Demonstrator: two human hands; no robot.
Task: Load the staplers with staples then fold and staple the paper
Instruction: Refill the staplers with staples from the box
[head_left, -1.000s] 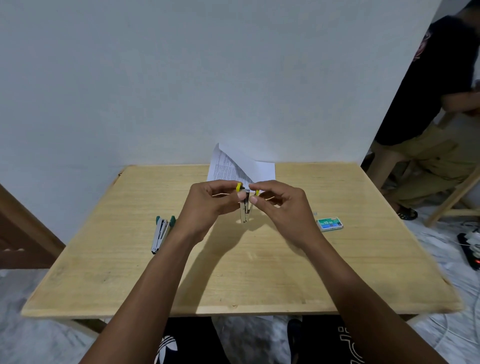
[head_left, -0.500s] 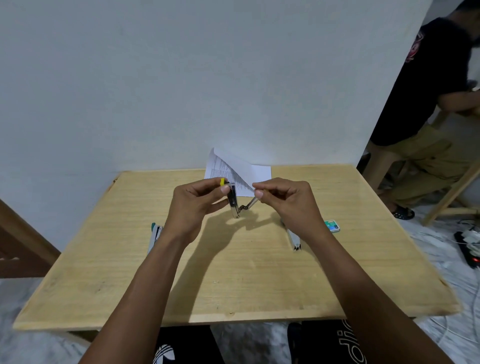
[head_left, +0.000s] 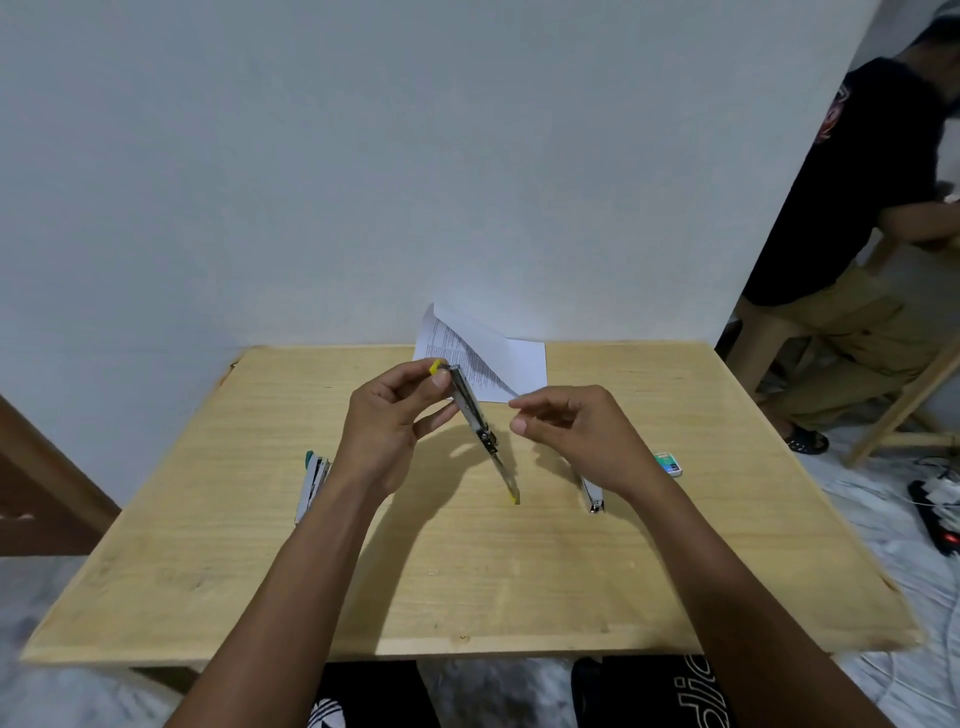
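Stapler with the yellow ends (head_left: 478, 426), where does it lie from each hand?

— It is up off the desk (head_left: 467, 582), in the left hand (head_left: 384, 431). Those fingers (head_left: 410, 375) grasp its far yellow end, and it hangs hinged open.

— And its long axis?

— Slanted, from far left at the grip down to near right, with the lower yellow tip close over the wood. The opened length faces the right hand (head_left: 576, 431), which hovers just beside it without touching.

— What do the right fingers hold?

— They are loosely curled, thumb and forefinger tips drawn close. Whether they pinch a strip of staples I cannot tell. I judge the right hand to be the one that feeds staples into the open channel, so it must come in along that slant.

— What else is on the desk?

— A green-tipped stapler (head_left: 311, 475) is left of the left wrist, and a silver stapler (head_left: 593, 496) pokes out from under the right wrist. A small staple box (head_left: 670, 464) sits further right. The folded printed paper (head_left: 519, 364) lies at the far edge against the white wall.

— The room?

— Another person (head_left: 852, 208) stands at the far right, and a power strip (head_left: 935, 506) lies on the floor.
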